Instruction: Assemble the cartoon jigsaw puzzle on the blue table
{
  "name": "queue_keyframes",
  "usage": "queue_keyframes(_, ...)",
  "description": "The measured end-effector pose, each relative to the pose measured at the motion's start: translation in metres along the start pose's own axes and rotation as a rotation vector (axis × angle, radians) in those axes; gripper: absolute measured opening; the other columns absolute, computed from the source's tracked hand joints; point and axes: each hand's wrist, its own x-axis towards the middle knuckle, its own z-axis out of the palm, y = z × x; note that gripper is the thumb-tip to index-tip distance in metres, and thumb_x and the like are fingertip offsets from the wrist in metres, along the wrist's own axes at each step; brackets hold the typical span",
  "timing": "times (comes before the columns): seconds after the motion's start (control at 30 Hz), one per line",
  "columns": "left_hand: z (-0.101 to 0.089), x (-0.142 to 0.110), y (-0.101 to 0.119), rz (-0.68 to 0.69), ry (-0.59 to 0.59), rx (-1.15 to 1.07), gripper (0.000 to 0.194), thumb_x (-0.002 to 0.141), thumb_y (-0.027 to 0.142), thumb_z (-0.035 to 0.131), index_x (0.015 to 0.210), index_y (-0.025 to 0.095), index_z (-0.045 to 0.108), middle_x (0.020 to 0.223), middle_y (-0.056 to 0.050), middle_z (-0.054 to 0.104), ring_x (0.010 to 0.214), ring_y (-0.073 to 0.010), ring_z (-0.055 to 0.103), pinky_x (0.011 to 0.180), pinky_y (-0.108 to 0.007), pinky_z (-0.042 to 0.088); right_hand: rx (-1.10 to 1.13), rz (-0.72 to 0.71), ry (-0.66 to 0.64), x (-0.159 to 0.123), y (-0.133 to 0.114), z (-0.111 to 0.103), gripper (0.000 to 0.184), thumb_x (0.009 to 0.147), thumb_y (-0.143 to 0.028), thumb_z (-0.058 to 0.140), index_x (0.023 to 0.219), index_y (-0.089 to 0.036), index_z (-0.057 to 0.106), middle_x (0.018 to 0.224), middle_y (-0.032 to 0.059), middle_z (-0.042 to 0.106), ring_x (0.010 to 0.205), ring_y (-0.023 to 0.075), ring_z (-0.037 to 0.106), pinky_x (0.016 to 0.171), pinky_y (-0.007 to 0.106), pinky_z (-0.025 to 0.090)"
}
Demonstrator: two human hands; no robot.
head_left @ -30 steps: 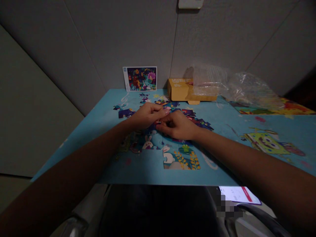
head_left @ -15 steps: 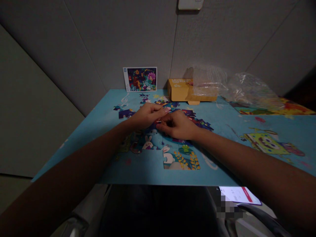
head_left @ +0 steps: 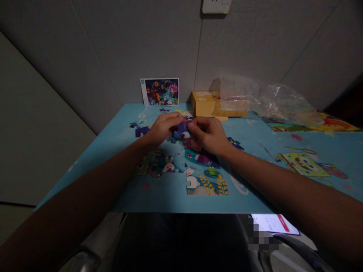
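Between my fingertips is a purple-blue puzzle piece (head_left: 178, 132), tilted up from the table. My left hand (head_left: 163, 128) pinches its left side, fingers closed. The thumb and curled fingers of my right hand (head_left: 209, 134) close on its right side. Below the hands lies a partly joined puzzle (head_left: 206, 185) with rabbits, a frog and yellow plants. Part of it is hidden by my right hand. A dark loose puzzle piece (head_left: 141, 131) lies left of my left hand, and other loose pieces (head_left: 235, 143) lie right of my right wrist.
A picture card (head_left: 161, 91) leans on the wall at the back. Beside it stands a yellow box (head_left: 204, 105), partly covered by a clear plastic bag (head_left: 241, 92). A lit phone (head_left: 273, 223) rests below the table's (head_left: 93, 170) front edge at right.
My hands have moved slightly apart and up, and the piece between them now shows. More of the joined puzzle beneath is uncovered. The view has shifted slightly.
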Motion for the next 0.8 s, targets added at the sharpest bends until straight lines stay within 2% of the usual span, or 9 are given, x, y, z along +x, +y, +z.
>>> queue_keyframes(0.3, -0.001, 0.000, 0.003, 0.025, -0.003, -0.053, 0.021, 0.081, 0.028, 0.059, 0.064, 0.016, 0.057, 0.055, 0.002, 0.045, 0.044, -0.0077, 0.041, 0.040, -0.021, 0.032, 0.005, 0.006, -0.012, -0.001, -0.002, 0.000, 0.034, 0.089, -0.043, 0.052, 0.065, -0.019, 0.050, 0.046, -0.0019, 0.052, 0.039, 0.0088, 0.043, 0.039, 0.022, 0.031)
queue_keyframes(0.47, -0.006, 0.000, 0.003, 0.043, -0.009, -0.014, 0.019, 0.079, 0.030, 0.064, 0.067, 0.015, 0.059, 0.057, 0.002, 0.049, 0.044, -0.0075, 0.044, 0.038, -0.020, 0.031, -0.006, 0.009, -0.005, -0.001, -0.004, -0.001, 0.036, 0.090, -0.044, 0.052, 0.064, -0.019, 0.050, 0.047, -0.0018, 0.052, 0.040, 0.0087, 0.043, 0.040, 0.022, 0.030)
queue_keyframes(0.63, -0.008, 0.000, 0.007, 0.068, 0.067, 0.059, 0.018, 0.074, 0.026, 0.068, 0.063, 0.015, 0.057, 0.056, 0.003, 0.051, 0.045, -0.0075, 0.044, 0.038, -0.020, 0.033, -0.029, -0.024, 0.007, -0.002, -0.003, -0.002, 0.044, 0.091, -0.050, 0.050, 0.061, -0.018, 0.050, 0.046, -0.0023, 0.050, 0.041, 0.0086, 0.043, 0.041, 0.023, 0.029)
queue_keyframes(0.8, -0.011, 0.004, 0.013, 0.041, 0.233, -0.105, 0.016, 0.077, 0.025, 0.064, 0.067, 0.017, 0.053, 0.060, 0.003, 0.052, 0.050, -0.0087, 0.050, 0.048, -0.020, 0.045, -0.016, -0.023, 0.063, 0.001, -0.004, -0.003, 0.050, 0.087, -0.061, 0.050, 0.066, -0.017, 0.059, 0.051, -0.0010, 0.052, 0.048, 0.0109, 0.046, 0.045, 0.024, 0.032)
